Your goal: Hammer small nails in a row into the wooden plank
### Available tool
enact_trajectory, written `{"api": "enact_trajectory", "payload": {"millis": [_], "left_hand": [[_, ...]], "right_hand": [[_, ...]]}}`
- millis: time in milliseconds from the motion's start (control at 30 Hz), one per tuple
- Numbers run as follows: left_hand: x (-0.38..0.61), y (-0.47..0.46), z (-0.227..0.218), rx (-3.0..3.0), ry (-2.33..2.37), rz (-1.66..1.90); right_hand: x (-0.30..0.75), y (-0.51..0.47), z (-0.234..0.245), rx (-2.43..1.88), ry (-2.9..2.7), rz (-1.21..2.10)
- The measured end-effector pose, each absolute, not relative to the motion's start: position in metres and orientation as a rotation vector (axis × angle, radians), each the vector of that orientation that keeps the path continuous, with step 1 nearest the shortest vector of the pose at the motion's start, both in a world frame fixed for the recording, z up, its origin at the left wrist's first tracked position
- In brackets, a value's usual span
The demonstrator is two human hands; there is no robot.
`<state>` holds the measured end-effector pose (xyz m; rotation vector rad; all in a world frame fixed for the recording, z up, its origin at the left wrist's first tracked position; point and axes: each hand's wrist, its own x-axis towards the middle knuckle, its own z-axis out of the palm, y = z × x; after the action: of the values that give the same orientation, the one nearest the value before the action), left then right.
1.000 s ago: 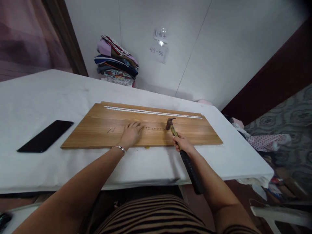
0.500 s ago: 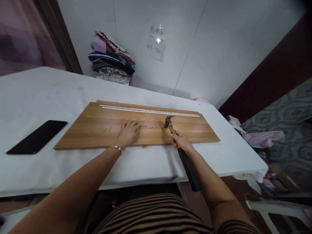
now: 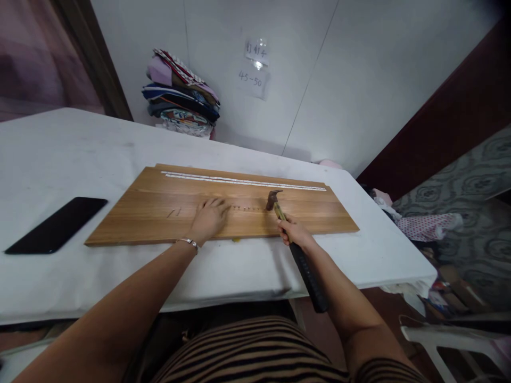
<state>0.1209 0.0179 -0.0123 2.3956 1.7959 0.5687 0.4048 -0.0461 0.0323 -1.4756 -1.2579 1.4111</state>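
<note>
My right hand (image 3: 293, 231) is closed round the upper handle of a claw hammer (image 3: 306, 274). The hammer's head is low over the wooden board (image 3: 139, 213), at the right end of a row of nails (image 3: 244, 208) standing in the wood; whether it touches a nail I cannot tell. My left hand (image 3: 209, 217) lies flat on the board, fingers stretched out, just left of that row. Two loose nails (image 3: 174, 212) rest on the board further left. Along the board's far side run white measuring strips (image 3: 239, 181).
A black tablet or phone (image 3: 56, 225) lies left of the board on the white-covered table (image 3: 191, 284). Folded cloths (image 3: 181, 96) are stacked against the wall. Paper notes (image 3: 253, 80) hang there. A white chair (image 3: 451, 340) stands at the lower right.
The view has shifted slightly. The hammer's head looks marginally lower, near the end of the nail row. My left hand stays in place on the board.
</note>
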Motion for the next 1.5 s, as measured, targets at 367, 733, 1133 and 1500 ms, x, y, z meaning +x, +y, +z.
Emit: {"api": "enact_trajectory", "payload": {"millis": [367,733,1133,1500], "left_hand": [[0.1181,0.0217,-0.018,2.417,1.794,0.571],[0.1195,0.0197,-0.0146,2.401,1.794,0.596],[0.119,0.0212,-0.0155,2.399,1.802,0.589],[0.1182,0.0209,-0.0144,2.391,1.791,0.572]], "right_hand": [[0.405,-0.0457,0.0365,-1.481,-1.254,1.415],[0.4068,-0.0431,0.0339,-1.46,-1.248,1.388],[0.407,-0.0421,0.0303,-1.452,-1.276,1.371],[0.4069,-0.0421,0.0315,-1.445,-1.28,1.372]]}}
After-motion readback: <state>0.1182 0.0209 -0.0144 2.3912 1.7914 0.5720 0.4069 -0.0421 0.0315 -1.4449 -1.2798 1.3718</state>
